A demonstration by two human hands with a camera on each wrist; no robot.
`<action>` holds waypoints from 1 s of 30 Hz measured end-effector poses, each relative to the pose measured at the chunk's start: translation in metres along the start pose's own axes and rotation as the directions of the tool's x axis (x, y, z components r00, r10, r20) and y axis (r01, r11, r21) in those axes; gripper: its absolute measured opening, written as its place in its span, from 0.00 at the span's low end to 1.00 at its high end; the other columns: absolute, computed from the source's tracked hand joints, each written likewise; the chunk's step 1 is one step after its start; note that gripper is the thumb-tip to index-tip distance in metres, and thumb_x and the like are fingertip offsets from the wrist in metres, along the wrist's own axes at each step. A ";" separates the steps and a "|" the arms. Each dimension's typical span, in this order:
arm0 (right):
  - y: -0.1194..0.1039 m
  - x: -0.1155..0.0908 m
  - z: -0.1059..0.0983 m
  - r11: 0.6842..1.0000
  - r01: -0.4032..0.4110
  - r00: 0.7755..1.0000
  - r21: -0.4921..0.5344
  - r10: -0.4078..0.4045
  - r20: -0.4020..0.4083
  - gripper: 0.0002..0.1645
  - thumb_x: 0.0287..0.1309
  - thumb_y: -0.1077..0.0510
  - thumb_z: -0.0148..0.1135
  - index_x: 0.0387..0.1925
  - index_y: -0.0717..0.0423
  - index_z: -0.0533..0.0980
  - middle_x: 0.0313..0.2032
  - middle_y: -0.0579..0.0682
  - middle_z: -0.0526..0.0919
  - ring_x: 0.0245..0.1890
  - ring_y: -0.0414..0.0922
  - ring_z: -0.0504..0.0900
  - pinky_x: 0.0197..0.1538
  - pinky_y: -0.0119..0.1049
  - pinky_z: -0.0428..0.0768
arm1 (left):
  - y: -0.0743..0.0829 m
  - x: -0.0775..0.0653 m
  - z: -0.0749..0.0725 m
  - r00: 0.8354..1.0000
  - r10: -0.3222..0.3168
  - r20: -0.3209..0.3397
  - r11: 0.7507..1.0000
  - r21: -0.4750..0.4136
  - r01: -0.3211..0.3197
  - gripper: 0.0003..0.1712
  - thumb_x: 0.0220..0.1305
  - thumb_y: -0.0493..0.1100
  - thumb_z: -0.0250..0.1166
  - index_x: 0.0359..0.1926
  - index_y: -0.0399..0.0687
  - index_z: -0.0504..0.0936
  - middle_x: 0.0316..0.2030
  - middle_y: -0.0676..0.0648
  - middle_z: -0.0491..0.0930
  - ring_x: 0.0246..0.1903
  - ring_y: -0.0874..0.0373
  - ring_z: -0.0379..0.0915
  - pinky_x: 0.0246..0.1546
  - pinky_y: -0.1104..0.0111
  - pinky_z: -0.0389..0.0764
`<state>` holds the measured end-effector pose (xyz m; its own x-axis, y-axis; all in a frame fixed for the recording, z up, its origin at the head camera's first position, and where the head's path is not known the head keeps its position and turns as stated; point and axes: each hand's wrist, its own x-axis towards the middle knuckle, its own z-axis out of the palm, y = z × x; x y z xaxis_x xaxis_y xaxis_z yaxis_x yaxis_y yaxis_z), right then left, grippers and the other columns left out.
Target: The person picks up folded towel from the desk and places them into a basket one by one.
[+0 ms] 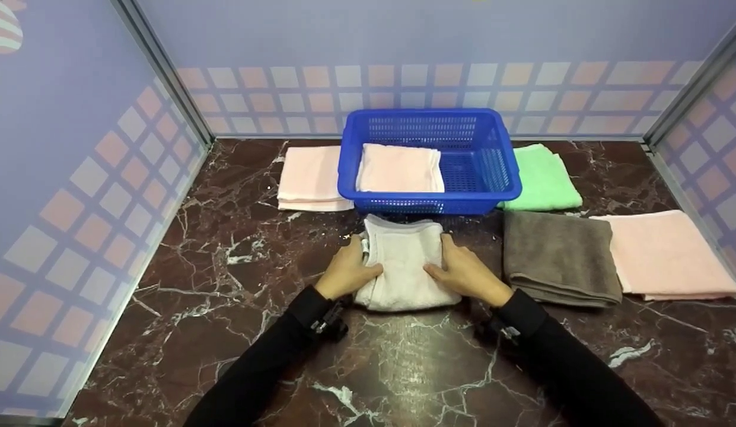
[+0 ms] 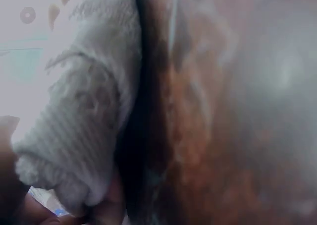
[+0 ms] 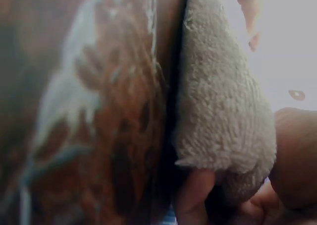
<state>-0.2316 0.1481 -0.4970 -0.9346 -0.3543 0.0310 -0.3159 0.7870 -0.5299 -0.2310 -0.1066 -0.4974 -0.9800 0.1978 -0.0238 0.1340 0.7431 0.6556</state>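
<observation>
A folded white towel [image 1: 406, 261] lies in front of the blue basket, between my two hands. My left hand [image 1: 349, 270] grips its left side, thumb on top and fingers under the edge. On the opposite side my right hand [image 1: 470, 276] holds it the same way. The left wrist view shows the towel's thick folded layers [image 2: 89, 101] with a fingertip [image 2: 114, 200] below them. In the right wrist view the fluffy towel side [image 3: 223, 96] is close over the marbled tabletop, with a finger [image 3: 195, 193] underneath.
The blue basket [image 1: 430, 203] holds a folded pink towel [image 1: 398, 169]. Another pink towel [image 1: 311, 175] lies at its left, a green towel [image 1: 542, 178] at its right. A brown towel [image 1: 560, 255] and a further pink towel [image 1: 670, 252] lie to the right. Patterned panels border the table.
</observation>
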 end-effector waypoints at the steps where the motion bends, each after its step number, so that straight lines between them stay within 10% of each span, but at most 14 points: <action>1: 0.000 -0.001 0.000 1.000 0.004 1.000 -0.002 -0.004 0.000 0.45 0.58 0.47 0.63 0.64 0.71 0.56 0.29 0.59 0.79 0.34 0.58 0.82 0.39 0.53 0.79 | 0.001 0.000 0.001 1.000 0.001 0.003 1.000 -0.006 -0.001 0.48 0.51 0.49 0.66 0.66 0.27 0.57 0.44 0.29 0.79 0.41 0.42 0.80 0.42 0.54 0.81; 17: -0.036 -0.020 -0.065 0.986 0.163 0.966 0.028 -0.154 -0.206 0.44 0.61 0.49 0.62 0.67 0.68 0.54 0.39 0.69 0.81 0.38 0.59 0.83 0.40 0.53 0.81 | 0.048 -0.014 -0.055 0.963 0.229 -0.139 0.962 -0.115 -0.246 0.40 0.55 0.46 0.67 0.66 0.41 0.62 0.26 0.48 0.80 0.19 0.58 0.74 0.18 0.67 0.77; 30: -0.041 0.052 -0.098 0.957 0.269 0.856 0.106 -0.187 -0.483 0.45 0.63 0.52 0.59 0.74 0.47 0.47 0.44 0.62 0.80 0.34 0.54 0.82 0.33 0.46 0.81 | 0.062 0.048 -0.063 0.872 0.217 -0.438 0.888 -0.283 -0.363 0.31 0.67 0.38 0.58 0.62 0.46 0.49 0.52 0.34 0.73 0.49 0.45 0.76 0.49 0.62 0.79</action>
<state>-0.2830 0.1467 -0.3908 -0.8194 -0.2065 0.5346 -0.5366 0.6043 -0.5890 -0.2792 -0.0908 -0.4100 -0.8901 0.0537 0.4526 0.4333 0.4073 0.8040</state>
